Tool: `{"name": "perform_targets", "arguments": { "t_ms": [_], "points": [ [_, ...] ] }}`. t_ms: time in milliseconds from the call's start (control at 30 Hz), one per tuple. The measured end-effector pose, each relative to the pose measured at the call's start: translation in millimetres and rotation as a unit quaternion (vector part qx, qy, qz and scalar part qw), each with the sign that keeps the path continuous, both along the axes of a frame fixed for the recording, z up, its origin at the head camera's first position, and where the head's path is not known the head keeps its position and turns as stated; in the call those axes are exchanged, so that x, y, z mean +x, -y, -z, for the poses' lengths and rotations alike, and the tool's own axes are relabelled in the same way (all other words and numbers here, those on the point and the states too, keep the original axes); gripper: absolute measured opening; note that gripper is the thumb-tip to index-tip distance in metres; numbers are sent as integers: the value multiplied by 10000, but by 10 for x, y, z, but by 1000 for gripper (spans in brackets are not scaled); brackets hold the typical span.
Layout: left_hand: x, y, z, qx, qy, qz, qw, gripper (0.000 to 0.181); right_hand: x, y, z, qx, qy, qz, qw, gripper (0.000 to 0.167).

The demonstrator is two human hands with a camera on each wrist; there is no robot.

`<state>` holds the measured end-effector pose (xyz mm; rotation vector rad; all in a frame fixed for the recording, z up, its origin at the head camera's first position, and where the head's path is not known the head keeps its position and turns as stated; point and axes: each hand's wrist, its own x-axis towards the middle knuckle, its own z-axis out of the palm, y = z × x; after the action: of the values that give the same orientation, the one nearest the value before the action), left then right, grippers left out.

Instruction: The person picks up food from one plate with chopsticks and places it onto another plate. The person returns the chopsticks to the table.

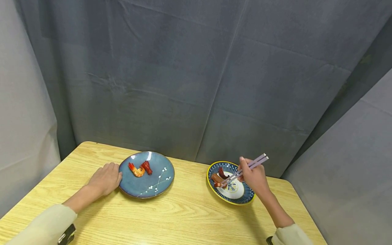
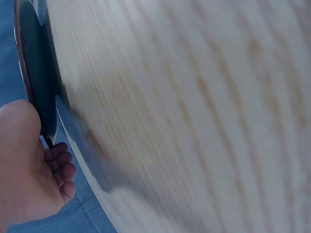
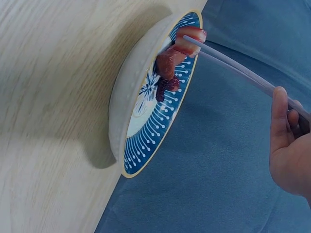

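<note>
A red-and-white piece [image 3: 194, 33] is met by the tips of the chopsticks [image 3: 243, 71] near the edge of the bowl [image 3: 126, 92], on the left side of it in the head view; whether it is lifted clear of the bowl cannot be told. Judged by its small bulk, it is likely light, and by its gloss, a little slippery; whether it is soft or firm is not shown, so a modest squeeze is advised. It is best taken across its middle, with one stick on each side, since an end could easily be slid off. The bowl, glossy and probably ceramic, is likely stiff, heavier and breakable; if it has to be steadied, it is best held by the rim. Near the piece, a brown chunk [image 3: 167, 64] and a dark bit [image 3: 166, 88] are also held in the bowl.

The chopsticks are gripped in their upper half by the right hand [image 1: 254, 174] and are slanted down and leftward over the bowl. The right forearm is angled in from the lower right. The left rim of the plate [image 1: 134, 188] is grasped by the left hand [image 1: 105, 178], with the fingers curled at its underside; that forearm is angled in from the lower left. On the plate, a shrimp [image 1: 138, 172] and a red chunk [image 1: 147, 167] are set side by side.
</note>
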<state>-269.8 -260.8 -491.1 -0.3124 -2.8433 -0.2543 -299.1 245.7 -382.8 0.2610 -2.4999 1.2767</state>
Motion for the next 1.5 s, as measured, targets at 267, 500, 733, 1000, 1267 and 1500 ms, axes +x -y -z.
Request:
{"name": "perform_targets", "arguments": {
  "t_ms": [267, 500, 733, 1000, 1267, 1500],
  "points": [
    [-8, -2, 11, 6, 7, -4, 10000, 24, 3, -43, 42, 154, 115, 63, 9998, 50],
    [-5, 0, 0, 33, 46, -31, 10000, 24, -18, -79, 77, 386, 94, 121, 9991, 47],
    [-12, 12, 9, 71, 38, -19, 10000, 23, -10, -87, 57, 440, 75, 106, 9989, 47],
    [0, 5, 8, 69, 11, -20, 10000, 23, 7, -122, 67, 387, 142, 69, 9991, 49],
    [6, 6, 10, 36, -4, -23, 10000, 23, 13, -124, 91, 341, 249, 55, 9991, 43],
    [6, 1, -11, 43, -27, 7, 10000, 23, 18, -121, 94, 408, 292, 66, 9987, 41]
  ]
}}
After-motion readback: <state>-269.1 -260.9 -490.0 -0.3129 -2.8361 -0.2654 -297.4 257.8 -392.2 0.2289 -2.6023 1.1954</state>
